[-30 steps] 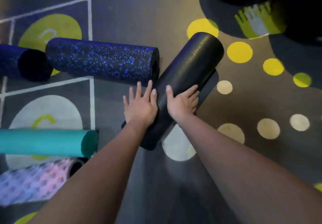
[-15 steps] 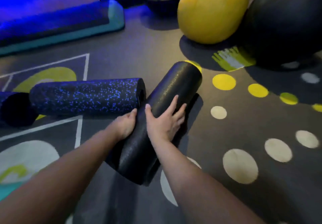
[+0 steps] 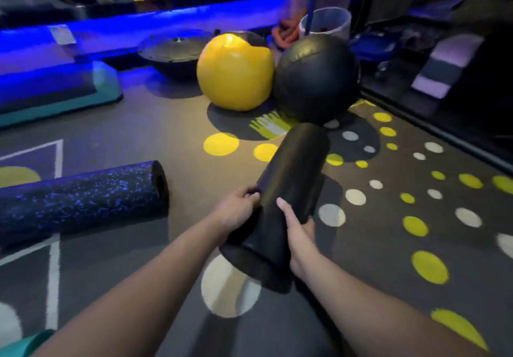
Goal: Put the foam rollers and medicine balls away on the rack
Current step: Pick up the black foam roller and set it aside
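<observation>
Early stage: the left hand (image 3: 238, 210) and right hand (image 3: 299, 235) each grip the near half of the black roller (image 3: 291, 178), apparently lifted off the floor (image 3: 144, 134), while the speckled roller (image 3: 83, 201), yellow ball (image 3: 236, 74) and black ball (image 3: 316, 78) lie on it, not yet racked.

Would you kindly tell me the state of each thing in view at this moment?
Black foam roller: gripped by both hands, tilted, far end pointing away from the person.
Left hand: curled round the roller's left side.
Right hand: curled round its right side.
Blue-speckled roller: lying on the floor, untouched.
Yellow ball: resting on the floor.
Black ball: resting on the floor beside the yellow one.
</observation>
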The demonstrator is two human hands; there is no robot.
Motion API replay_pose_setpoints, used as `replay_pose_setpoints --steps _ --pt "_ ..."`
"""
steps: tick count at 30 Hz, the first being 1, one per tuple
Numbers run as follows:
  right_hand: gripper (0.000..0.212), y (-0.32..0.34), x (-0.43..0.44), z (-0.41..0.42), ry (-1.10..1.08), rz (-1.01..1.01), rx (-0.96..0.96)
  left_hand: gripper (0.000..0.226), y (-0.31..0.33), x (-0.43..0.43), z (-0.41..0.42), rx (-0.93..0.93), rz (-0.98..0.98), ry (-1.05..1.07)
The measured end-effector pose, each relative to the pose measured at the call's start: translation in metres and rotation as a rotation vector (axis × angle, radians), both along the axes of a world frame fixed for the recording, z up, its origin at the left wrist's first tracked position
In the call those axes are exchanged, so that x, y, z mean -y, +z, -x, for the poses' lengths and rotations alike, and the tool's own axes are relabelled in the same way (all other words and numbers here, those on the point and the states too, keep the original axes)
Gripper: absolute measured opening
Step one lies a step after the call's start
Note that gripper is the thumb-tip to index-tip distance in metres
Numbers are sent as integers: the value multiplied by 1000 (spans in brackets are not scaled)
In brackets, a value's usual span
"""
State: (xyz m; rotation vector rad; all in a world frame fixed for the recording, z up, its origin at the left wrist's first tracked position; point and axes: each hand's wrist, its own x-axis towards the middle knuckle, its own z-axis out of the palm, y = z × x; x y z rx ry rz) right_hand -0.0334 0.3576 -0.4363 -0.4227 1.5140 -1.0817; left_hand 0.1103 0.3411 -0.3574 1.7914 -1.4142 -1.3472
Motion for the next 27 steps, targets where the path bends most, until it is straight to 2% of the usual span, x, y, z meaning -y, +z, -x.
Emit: replay_pose_setpoints --steps 2,4,6,8,9,11,13,17,18,20,22,24,27 --pt "116 15 1 39 -121 60 11 34 0 6 28 -75 58 -25" --pt "114 29 6 82 -232 115 -22 37 -4 11 55 -62 63 -23" --pt "128 40 10 128 -300 107 -101 30 -5 8 85 -56 -4 -86" --pt "144 42 10 172 -320 39 -213 24 -9 0 119 -163 -102 -173" --pt "146 39 7 190 -322 -3 -272 23 -12 -5 135 -217 -127 -207" --pt "136 28 -3 216 -297 -115 -443 29 -23 -16 160 -312 -178 -257" --pt "113 17 -11 229 -243 -224 -652 38 -40 -24 171 -339 -223 -277" --pt "85 23 -4 226 -176 -313 -792 45 -54 -34 161 -330 -239 -281" --pt "80 28 -3 221 -120 -316 -897 45 -51 -33 155 -320 -229 -263" --pt "69 36 -4 207 40 -215 -1282 43 -43 -28 140 -308 -185 -182" --pt "58 36 -1 180 174 57 -1612 41 -36 -21 113 -311 -125 -64" --pt "51 30 2 133 287 284 -1643 37 -32 -16 74 -247 -72 39" --pt "48 18 -1 37 508 488 -1493 34 -30 -24 -7 -75 -10 220"
